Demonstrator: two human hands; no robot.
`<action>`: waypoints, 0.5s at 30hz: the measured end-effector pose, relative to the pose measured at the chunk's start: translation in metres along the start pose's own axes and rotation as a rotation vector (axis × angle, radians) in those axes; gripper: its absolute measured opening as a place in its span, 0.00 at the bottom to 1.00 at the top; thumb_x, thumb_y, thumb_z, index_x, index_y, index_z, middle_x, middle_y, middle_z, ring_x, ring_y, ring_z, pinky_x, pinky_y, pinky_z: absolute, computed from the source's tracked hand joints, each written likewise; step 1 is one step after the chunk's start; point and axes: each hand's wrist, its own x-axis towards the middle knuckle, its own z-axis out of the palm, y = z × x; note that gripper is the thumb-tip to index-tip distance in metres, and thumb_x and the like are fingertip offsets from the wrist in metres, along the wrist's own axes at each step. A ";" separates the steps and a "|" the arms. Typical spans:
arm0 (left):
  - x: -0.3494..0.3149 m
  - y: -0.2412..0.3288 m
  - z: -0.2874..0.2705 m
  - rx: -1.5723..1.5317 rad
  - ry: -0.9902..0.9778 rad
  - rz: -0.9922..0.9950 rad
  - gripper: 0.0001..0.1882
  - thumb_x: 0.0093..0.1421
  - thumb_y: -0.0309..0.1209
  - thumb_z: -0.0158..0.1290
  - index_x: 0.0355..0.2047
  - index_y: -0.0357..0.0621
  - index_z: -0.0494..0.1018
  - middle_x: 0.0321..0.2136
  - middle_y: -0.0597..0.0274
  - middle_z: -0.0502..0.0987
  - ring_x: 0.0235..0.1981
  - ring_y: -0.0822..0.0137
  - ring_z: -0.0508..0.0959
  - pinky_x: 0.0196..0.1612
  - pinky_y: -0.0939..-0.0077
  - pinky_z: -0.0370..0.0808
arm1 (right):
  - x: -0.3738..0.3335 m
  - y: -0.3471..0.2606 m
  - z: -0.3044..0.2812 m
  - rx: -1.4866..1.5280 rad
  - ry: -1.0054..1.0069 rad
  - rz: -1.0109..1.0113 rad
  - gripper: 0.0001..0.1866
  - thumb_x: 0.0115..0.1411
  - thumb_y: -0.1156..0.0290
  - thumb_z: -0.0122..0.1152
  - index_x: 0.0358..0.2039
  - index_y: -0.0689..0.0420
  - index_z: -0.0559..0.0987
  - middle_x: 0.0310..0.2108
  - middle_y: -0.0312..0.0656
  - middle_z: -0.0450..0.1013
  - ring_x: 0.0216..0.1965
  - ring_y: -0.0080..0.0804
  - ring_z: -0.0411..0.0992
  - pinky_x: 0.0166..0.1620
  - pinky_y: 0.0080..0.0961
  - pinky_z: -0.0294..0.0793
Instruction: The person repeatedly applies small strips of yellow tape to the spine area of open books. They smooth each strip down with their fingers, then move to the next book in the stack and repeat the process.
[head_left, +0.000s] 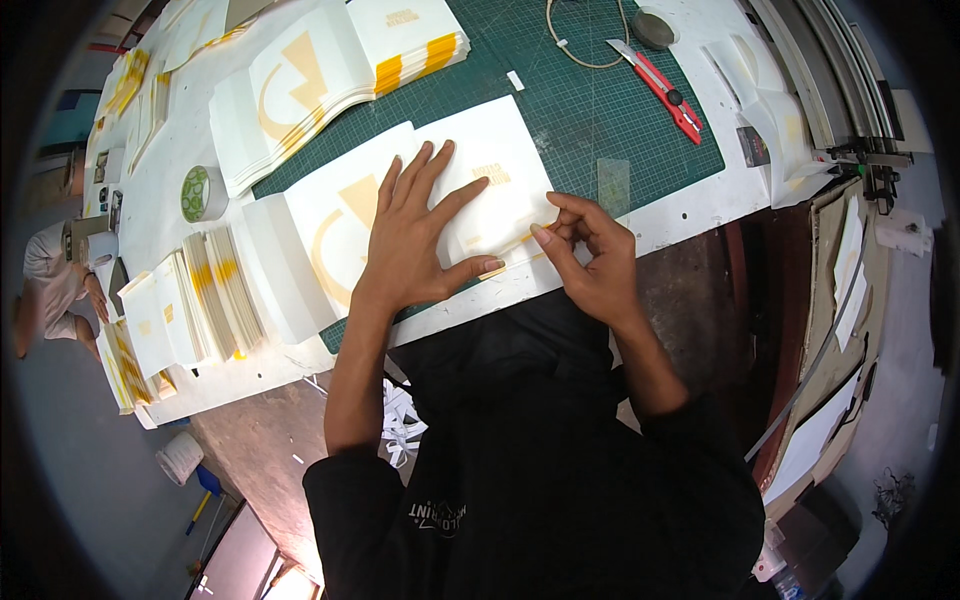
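Note:
A white printed book cover [340, 222] with pale yellow shapes lies spread over the table's near edge, partly on the green cutting mat [560, 110]. My left hand [412, 240] presses on its middle with fingers spread wide. At the cover's near right corner, my right hand [588, 250] pinches the edge between thumb and fingers, and that edge bends up slightly. A yellow strip shows along the lifted edge beside my right thumb. What lies under my left palm is hidden.
A red box cutter [668, 98] rests at the mat's far right, near a dark round object [653, 30]. Stacked covers [310, 95] stand beyond my hands, with more bundles [205, 290] at left by a green-topped round container [204, 194]. Another person [60, 275] is at far left.

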 end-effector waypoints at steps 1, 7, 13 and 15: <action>0.000 0.000 0.001 0.004 -0.001 -0.004 0.49 0.47 0.71 0.67 0.64 0.57 0.78 0.74 0.43 0.61 0.77 0.43 0.55 0.80 0.41 0.42 | 0.000 0.001 -0.001 -0.006 -0.006 -0.008 0.20 0.62 0.77 0.73 0.54 0.64 0.82 0.31 0.39 0.80 0.30 0.21 0.73 0.34 0.20 0.73; 0.000 0.001 0.000 -0.009 -0.007 -0.018 0.51 0.44 0.71 0.68 0.64 0.58 0.78 0.74 0.44 0.61 0.78 0.43 0.54 0.80 0.41 0.42 | -0.004 -0.002 -0.008 -0.034 -0.074 0.016 0.23 0.65 0.80 0.70 0.60 0.66 0.78 0.34 0.35 0.76 0.35 0.17 0.72 0.39 0.17 0.72; 0.001 0.002 0.000 -0.005 -0.004 -0.023 0.52 0.41 0.70 0.71 0.64 0.59 0.78 0.75 0.45 0.60 0.78 0.44 0.54 0.80 0.41 0.43 | -0.006 0.001 -0.014 -0.043 -0.097 0.027 0.25 0.64 0.79 0.71 0.61 0.66 0.77 0.37 0.37 0.78 0.36 0.17 0.72 0.39 0.17 0.72; 0.001 0.002 0.000 -0.003 -0.005 -0.025 0.52 0.41 0.70 0.71 0.64 0.59 0.78 0.75 0.45 0.60 0.78 0.44 0.54 0.80 0.41 0.43 | -0.007 0.004 -0.013 -0.036 -0.054 0.015 0.24 0.62 0.77 0.74 0.58 0.64 0.79 0.33 0.38 0.77 0.32 0.20 0.73 0.35 0.20 0.72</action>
